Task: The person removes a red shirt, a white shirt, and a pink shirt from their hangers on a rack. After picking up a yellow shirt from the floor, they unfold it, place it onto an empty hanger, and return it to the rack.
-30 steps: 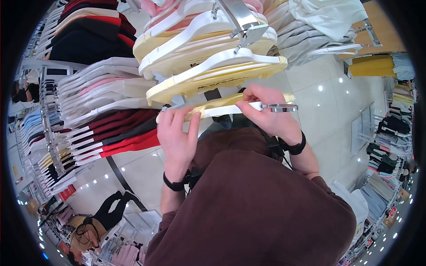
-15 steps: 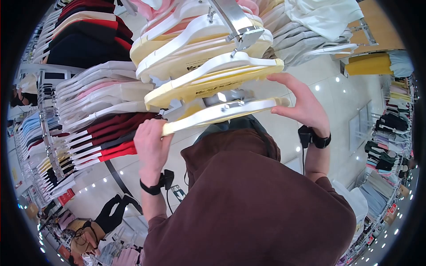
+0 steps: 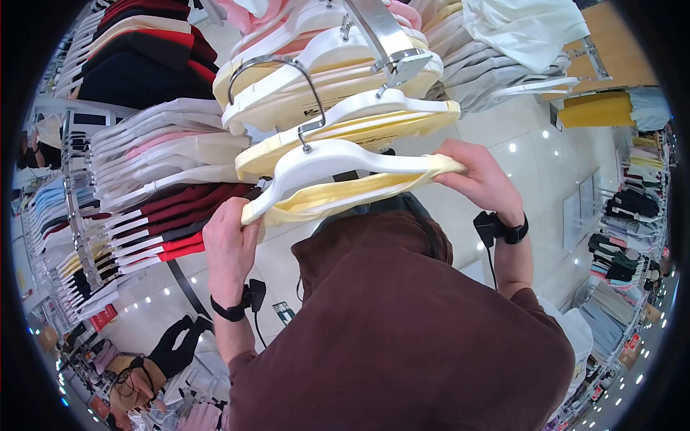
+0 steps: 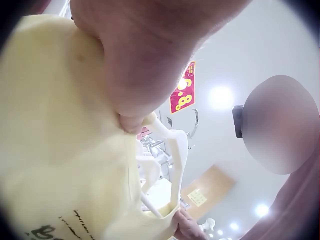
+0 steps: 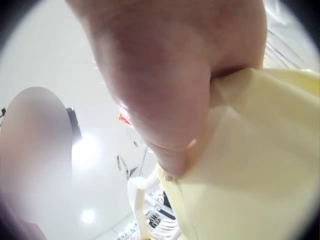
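Between the hands hangs a pale yellow shirt (image 3: 323, 197) on a white hanger (image 3: 345, 154), its metal hook (image 3: 316, 97) turned up toward the rack. My left hand (image 3: 228, 233) pinches the shirt and hanger at the left shoulder end. At the opposite shoulder, my right hand (image 3: 480, 176) grips cloth and hanger end between thumb and fingers. Black lettering marks the shirt front in the left wrist view, where the cloth (image 4: 65, 125) hangs below the left hand. In the right wrist view the thumb presses on the yellow fabric (image 5: 250, 165).
Just beyond, a metal display arm (image 3: 381, 39) carries more yellow shirts (image 3: 359, 133) on white hangers. White and dark red garments (image 3: 180, 205) hang at the left, grey ones (image 3: 489, 72) at the upper right. Another person (image 3: 154, 366) is at the lower left.
The hands have spread apart from the hanger's middle to its two shoulder ends. The hook, pointing right at first, has swung round to stand up toward the rack.
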`<state>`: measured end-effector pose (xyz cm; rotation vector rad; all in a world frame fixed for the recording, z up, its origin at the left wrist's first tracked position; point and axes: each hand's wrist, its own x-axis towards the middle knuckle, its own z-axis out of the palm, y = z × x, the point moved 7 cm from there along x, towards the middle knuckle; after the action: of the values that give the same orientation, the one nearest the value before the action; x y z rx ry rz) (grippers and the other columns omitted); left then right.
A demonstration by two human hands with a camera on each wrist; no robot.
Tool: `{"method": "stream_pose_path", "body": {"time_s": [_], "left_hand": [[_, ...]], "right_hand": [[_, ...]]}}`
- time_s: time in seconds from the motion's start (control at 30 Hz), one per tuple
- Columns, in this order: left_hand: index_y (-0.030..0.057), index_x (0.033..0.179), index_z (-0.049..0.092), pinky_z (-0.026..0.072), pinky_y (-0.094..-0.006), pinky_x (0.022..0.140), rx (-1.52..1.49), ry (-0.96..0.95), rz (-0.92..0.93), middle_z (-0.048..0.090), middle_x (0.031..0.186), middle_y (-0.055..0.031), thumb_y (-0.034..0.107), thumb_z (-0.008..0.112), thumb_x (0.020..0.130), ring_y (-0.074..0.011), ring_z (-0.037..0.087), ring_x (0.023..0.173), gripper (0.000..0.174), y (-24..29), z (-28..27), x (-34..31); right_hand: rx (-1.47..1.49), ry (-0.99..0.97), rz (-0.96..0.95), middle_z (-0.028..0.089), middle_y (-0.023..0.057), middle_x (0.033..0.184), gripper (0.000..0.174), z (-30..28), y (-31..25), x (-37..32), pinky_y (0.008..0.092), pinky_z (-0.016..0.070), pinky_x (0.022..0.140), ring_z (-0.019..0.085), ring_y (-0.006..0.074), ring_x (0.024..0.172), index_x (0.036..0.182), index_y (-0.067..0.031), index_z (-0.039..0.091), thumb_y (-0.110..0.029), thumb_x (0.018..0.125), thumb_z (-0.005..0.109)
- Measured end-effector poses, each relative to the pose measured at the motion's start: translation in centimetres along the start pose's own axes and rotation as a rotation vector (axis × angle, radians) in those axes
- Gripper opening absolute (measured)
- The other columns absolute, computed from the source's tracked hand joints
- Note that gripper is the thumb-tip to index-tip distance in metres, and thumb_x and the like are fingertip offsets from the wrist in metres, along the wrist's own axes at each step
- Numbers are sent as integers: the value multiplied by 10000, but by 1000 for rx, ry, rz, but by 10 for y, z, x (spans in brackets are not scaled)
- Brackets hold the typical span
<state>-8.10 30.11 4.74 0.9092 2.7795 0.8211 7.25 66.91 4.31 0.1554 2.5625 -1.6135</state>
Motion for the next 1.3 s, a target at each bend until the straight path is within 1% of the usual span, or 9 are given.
{"method": "stream_pose_path", "body": {"time_s": [0.17,0.23,0.43,0.6,0.77,1.03,1.17,1.27,1.3], "left_hand": [[16,1021,653,507,-452,698,-14,-28,77,649,875,-150,97,786,914,-370,652,805,189,16,-3,2],[14,1027,651,506,-447,703,-35,-19,102,645,883,-146,94,790,910,-360,646,812,198,18,-5,3],[1,1047,642,487,-445,739,-56,-72,146,627,926,-144,74,796,891,-346,601,859,232,19,7,1],[4,1051,634,475,-469,757,-69,7,237,599,950,-155,54,777,888,-373,576,892,221,39,16,9],[-2,1056,637,489,-477,772,-65,92,293,607,960,-164,28,774,878,-392,589,911,227,52,10,33],[-22,1121,637,508,-495,825,-88,109,226,619,999,-196,17,746,906,-418,617,981,245,31,24,37],[-23,1138,637,505,-502,833,-82,76,180,619,1008,-202,20,733,919,-424,618,994,243,20,34,32],[-25,1141,636,504,-503,840,-88,74,151,619,1017,-206,22,731,922,-425,618,996,243,16,37,29],[-26,1149,636,505,-502,844,-74,69,150,620,1021,-207,23,730,924,-426,619,997,248,16,38,28]], "right_hand": [[-187,30,-131,678,103,892,197,3,-18,8,392,513,734,668,277,809,1031,-23,703,-121,901,814],[-368,83,-120,636,115,835,197,2,-12,9,423,494,697,636,333,775,929,-24,665,-108,861,829],[-478,271,-214,580,125,782,185,-11,32,-9,439,465,662,590,353,725,835,-13,618,-64,805,794],[-493,428,-208,567,145,775,183,-16,63,-20,438,474,656,580,373,720,844,-21,602,-85,833,773],[-475,518,-170,578,146,777,164,-37,56,-9,436,476,656,585,374,721,834,-16,599,-65,842,755],[-440,408,-219,593,156,789,166,-34,55,21,446,497,681,612,377,749,863,-17,619,-93,872,767],[-415,372,-166,612,164,804,158,-29,60,28,460,516,710,638,384,789,874,-19,628,-83,857,772],[-521,317,-175,670,165,876,134,-22,63,36,463,551,757,677,384,855,944,-32,679,-69,850,766],[-502,347,-206,697,167,943,192,-21,61,37,464,564,789,696,381,903,1036,-47,700,-67,854,757]]}}
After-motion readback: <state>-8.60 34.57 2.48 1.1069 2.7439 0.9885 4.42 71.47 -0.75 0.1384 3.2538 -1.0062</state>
